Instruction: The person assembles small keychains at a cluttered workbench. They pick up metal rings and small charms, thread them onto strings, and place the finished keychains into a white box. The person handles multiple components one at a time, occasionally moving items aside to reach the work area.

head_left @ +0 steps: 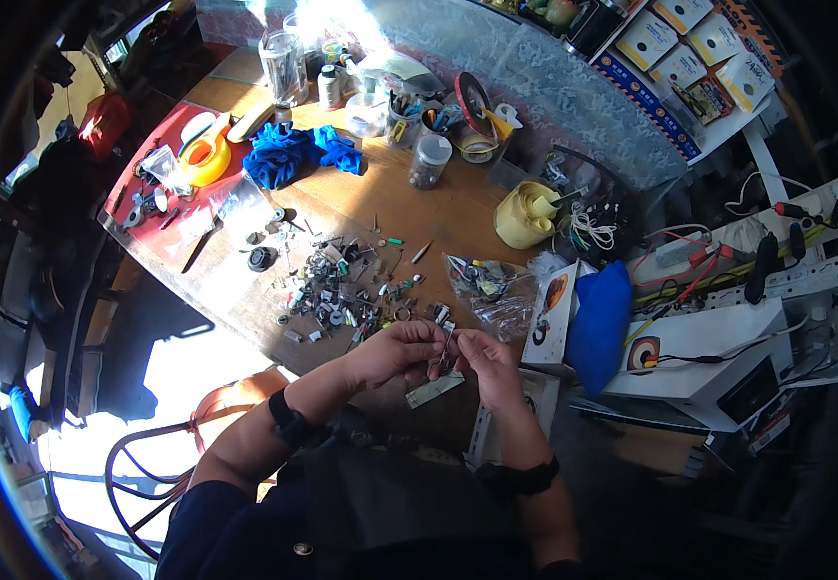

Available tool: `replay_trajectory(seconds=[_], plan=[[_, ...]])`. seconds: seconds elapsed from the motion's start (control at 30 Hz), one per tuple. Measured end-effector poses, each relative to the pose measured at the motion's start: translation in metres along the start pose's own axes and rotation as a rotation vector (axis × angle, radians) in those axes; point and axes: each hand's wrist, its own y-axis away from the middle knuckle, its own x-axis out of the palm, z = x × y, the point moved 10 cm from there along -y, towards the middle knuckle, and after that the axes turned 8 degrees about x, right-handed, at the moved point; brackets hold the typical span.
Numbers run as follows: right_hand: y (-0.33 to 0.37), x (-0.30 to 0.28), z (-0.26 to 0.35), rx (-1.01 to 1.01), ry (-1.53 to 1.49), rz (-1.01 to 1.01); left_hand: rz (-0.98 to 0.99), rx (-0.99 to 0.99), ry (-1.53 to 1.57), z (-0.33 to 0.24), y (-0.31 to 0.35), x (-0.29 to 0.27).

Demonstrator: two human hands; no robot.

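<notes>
Close together at the near edge of the wooden table, my left hand [405, 346] and my right hand [487, 363] meet with fingertips pinched. Between them is a small thin dark piece [449, 346], too small and too covered by fingers to name. A pale greenish flat strip [434, 389] lies just below my hands. Right beyond my left hand spreads a heap of small loose parts [346, 280], with bits of metal, black and white plastic and a few green pieces. A clear plastic bag of parts [490, 280] rests beyond my right hand.
Farther back on the table [380, 198] are a blue cloth [288, 155], an orange tape dispenser [205, 159], a clear lidded jar [430, 160] and a yellow container [525, 215]. At right stand white boxes [699, 360], a blue pouch [601, 327] and cables [699, 256]. A chair [235, 411] is at lower left.
</notes>
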Motion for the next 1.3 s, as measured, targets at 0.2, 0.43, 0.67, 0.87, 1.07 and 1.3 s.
replay_trajectory(seconds=[0.2,0.43,0.67,0.87,1.07,1.3], plan=[[-0.009,0.011,-0.004,-0.067,-0.028,-0.049,-0.055,-0.089,-0.257,0.004,0.015,-0.004],[-0.008,0.008,0.01,-0.154,-0.153,-0.049,-0.382,0.015,-0.085,-0.015,0.036,-0.039],[0.001,-0.019,0.02,-0.279,0.061,-0.402,-0.6,0.157,0.128,-0.005,0.073,-0.096],[0.01,-0.017,0.049,-0.337,-0.071,-0.235,-0.978,0.004,-0.981,-0.044,0.148,-0.161],[0.011,0.017,0.066,-0.295,-0.08,-0.104,-0.345,0.31,-0.624,-0.063,0.074,-0.053],[0.023,0.053,0.069,-0.27,0.027,0.067,-0.125,0.435,-1.036,-0.066,0.025,0.007]])
